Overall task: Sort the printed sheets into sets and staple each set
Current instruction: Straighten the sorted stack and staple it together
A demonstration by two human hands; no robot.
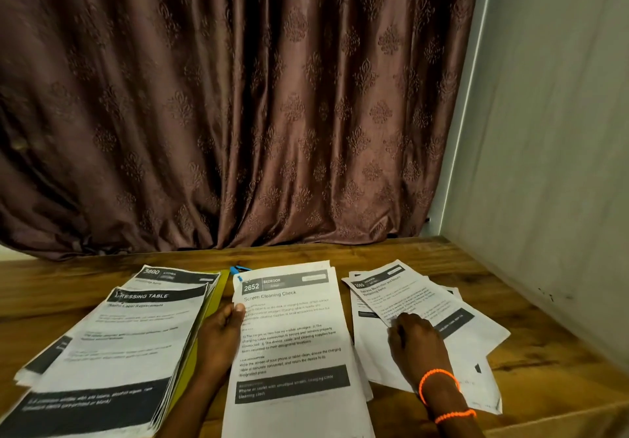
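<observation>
Three groups of printed sheets lie on the wooden table. A thick left stack [112,345] shows a "Dressing Table" page on top. The middle stack [292,342], headed "2652 Screen Cleaning Check", is pinched at its left edge by my left hand [221,332], thumb on the page. To the right is a loose, fanned pile [422,322]; my right hand [415,345] rests on it, fingers touching its top sheet. A blue stapler [239,270] peeks out behind the middle stack, mostly hidden.
A yellow folder [213,305] lies under the left stack, its edge showing. A brown patterned curtain [238,97] hangs behind the table. A pale wall [551,165] bounds the right side. Bare wood table [537,362] shows at the right.
</observation>
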